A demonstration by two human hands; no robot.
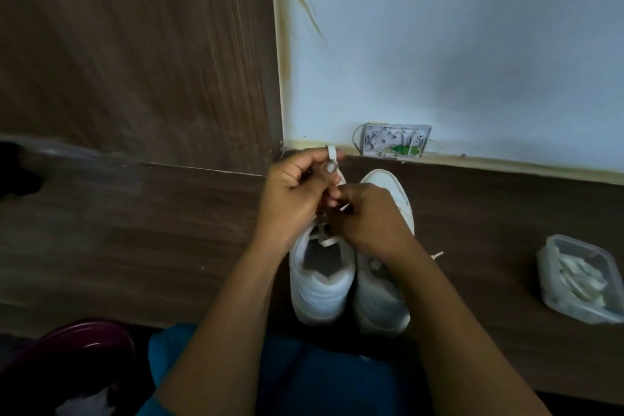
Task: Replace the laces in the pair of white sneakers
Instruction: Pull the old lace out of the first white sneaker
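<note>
Two white sneakers stand side by side on the wooden table, toes pointing at the wall: the left sneaker (320, 284) and the right sneaker (385, 297). My left hand (293, 192) hovers over the left sneaker's front and pinches a white lace (332, 154), a loop of which sticks up above my fingers. My right hand (368, 216) is just beside it, fingers curled round the same lace lower down. Both hands hide the left sneaker's eyelets. A loose lace end (437, 255) lies right of the right sneaker.
A clear plastic container (574, 280) holding white laces sits at the right on the table (135, 240). A small white box with wires (395, 140) leans on the wall behind the shoes. A dark red chair (67, 348) is at bottom left.
</note>
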